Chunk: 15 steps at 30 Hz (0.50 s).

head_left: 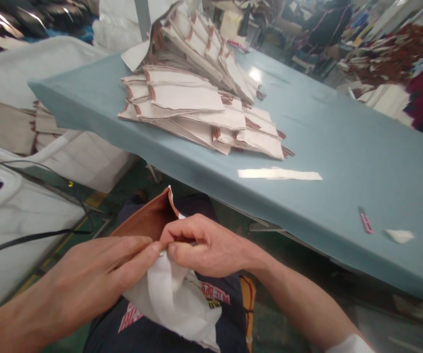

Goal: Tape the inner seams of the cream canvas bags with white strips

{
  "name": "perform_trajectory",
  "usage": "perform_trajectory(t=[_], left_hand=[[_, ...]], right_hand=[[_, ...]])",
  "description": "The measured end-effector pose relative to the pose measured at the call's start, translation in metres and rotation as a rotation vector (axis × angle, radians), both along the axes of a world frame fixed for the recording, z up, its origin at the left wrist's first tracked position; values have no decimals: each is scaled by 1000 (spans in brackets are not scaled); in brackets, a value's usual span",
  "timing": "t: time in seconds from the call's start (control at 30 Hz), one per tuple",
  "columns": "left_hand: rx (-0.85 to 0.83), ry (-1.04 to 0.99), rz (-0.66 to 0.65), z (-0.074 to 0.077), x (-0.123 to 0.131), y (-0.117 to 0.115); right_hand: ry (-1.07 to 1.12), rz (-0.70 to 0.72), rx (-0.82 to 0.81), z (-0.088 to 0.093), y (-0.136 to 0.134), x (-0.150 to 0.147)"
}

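I have the left hand [104,269] and right hand [206,247] pinching the fabric piece [182,301] between them, its brown side [143,215] stretching beyond, its white side hanging nearer.

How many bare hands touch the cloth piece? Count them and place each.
2: the left hand on the picture's left, the right hand to its right, meeting at the edge of the cloth piece.

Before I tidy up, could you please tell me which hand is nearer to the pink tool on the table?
Right. The right hand is left of the pink tool, off the table; the left hand is farther left.
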<state>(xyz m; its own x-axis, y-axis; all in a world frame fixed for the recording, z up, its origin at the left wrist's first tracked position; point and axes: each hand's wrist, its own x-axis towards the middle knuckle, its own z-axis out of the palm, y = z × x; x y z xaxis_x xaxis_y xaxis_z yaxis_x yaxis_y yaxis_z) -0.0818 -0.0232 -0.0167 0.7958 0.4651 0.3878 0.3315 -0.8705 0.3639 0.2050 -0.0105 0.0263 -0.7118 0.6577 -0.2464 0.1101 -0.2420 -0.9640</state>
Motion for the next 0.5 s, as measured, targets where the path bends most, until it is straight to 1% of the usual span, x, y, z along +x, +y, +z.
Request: perform_trajectory(t=[0.07, 0.1, 0.2, 0.27, 0.33, 0.37, 0.4, 0.43, 0.5], left_hand=[[86, 58, -52, -1, -2, 0], [124, 88, -55, -2, -3, 1], [146, 112, -15, -4, -2, 2], [151, 107, -22, -5, 1, 2], [146, 74, -27, -3, 6, 1], [139, 53, -25, -1, 8, 0], [125, 33, -25, 1, 11, -2], [99, 5, -2, 4, 13, -5], [-14, -33, 123, 11, 16, -11]], right_hand=[[40, 13, -64, 3, 0, 1], [63, 2, -111, 2, -1, 0], [139, -53, -227, -8, -3, -3], [185, -62, -258, -16, -5, -5], [206, -46, -255, -19, -7, -6], [192, -39, -224, -18, -9, -6], [151, -41, -161, -17, -10, -6], [86, -53, -58, -14, -12, -5], [-72, -99, 245, -9, -15, -4]])
